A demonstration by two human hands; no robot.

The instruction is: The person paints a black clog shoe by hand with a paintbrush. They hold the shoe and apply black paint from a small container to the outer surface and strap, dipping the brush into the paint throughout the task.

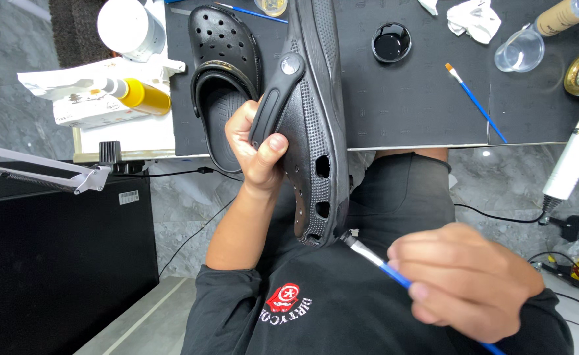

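Right hand (463,279) with paintbrush (375,260), left hand (256,141) holding black clog (312,125) (lengthwise up-down)

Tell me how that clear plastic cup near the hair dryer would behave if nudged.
The clear cup lies tipped on its side on the black mat, so it would probably roll. It looks thin and empty, likely very light and easily knocked away.

Black mat-topped table (408,112) with clog (227,79), paint dish (391,42), brush (475,102), plastic cup (519,50).
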